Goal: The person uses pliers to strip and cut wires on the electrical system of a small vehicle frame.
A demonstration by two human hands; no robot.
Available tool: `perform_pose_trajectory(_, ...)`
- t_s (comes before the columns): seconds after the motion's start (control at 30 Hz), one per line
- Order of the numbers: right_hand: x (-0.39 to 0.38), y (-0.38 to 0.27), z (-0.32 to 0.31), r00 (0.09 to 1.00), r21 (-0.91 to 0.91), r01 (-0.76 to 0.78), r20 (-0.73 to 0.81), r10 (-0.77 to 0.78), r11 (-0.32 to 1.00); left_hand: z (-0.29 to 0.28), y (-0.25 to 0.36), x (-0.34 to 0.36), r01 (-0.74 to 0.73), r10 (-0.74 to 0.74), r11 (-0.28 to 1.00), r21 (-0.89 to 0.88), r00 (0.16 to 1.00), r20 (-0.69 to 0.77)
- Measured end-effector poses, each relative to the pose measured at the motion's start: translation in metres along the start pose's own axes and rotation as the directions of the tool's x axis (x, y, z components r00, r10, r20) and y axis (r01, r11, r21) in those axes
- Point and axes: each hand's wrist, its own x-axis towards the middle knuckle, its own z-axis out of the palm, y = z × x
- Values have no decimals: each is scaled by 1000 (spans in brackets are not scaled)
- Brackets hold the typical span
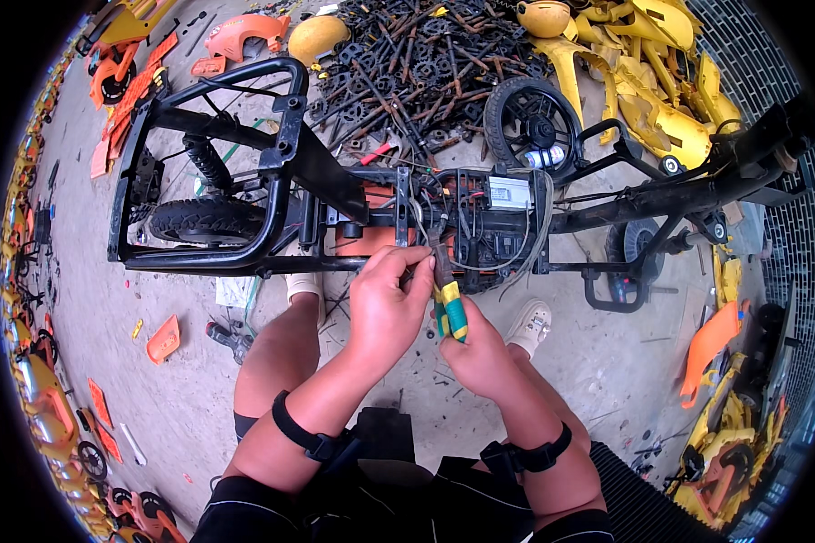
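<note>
My right hand (pixel 476 358) grips a pair of pliers (pixel 453 310) with yellow and green handles, their jaws pointing up toward the middle of a black scooter frame (pixel 199 263). Close beside the jaws, my left hand (pixel 382 297) is closed in a pinch at the frame's near rail. What its fingertips hold is too small to make out. Just beyond the hands, grey and black cables (pixel 465 237) run through the frame's open bay. A silver box-shaped module (pixel 509 193) sits there with wires around it.
The frame lies across in front of me, with a rear tire (pixel 206 220) at left. A loose wheel (pixel 532 127) stands behind it. Rusty metal parts (pixel 407 68) are heaped at the back, yellow panels (pixel 647 90) at the back right. A power tool (pixel 229 338) lies on the floor at left.
</note>
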Motion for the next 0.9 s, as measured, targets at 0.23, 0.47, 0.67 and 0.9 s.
perform_pose_trajectory(0.23, 3, 9, 2, 999, -55, 39, -24, -41, 998, 0, 3, 1, 26, -26, 1000, -1, 1000, 2)
perform_pose_trajectory(0.47, 2, -12, 4, 994, -112, 20, -101, -32, 993, 0, 5, 0, 67, -66, 997, -45, 998, 16)
perform_pose_trajectory(0.67, 3, -14, 6, 983, -138, 61, -163, -84, 988, 0, 5, 1, 19, -20, 998, -59, 1000, -12)
perform_pose_trajectory(0.9, 3, -8, -6, 934, -356, 127, -272, -233, 926, -3, 3, 1, -50, 47, 997, -66, 998, -42)
